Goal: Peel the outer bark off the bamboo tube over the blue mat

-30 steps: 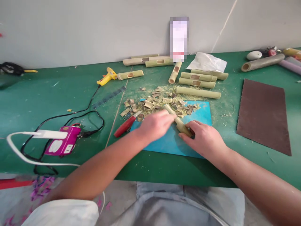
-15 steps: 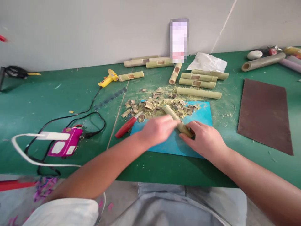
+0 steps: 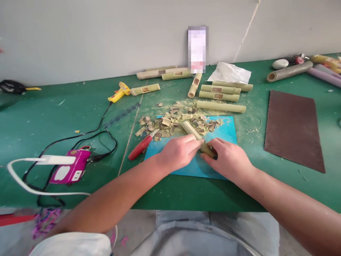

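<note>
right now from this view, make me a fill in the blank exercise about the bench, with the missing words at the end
1. Of the bamboo tube's two ends, near or far, the right hand's grip is at the ____ one.
2. The sheet under that tube is coloured ____.
3. The knife by the bamboo chips has a ____ handle.
4. The glue gun has a ____ body.

Missing words: near; blue; red; yellow.

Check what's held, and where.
Right hand grips a bamboo tube by its near end. Left hand is at the tube's middle; whether it holds anything is hidden.
</note>
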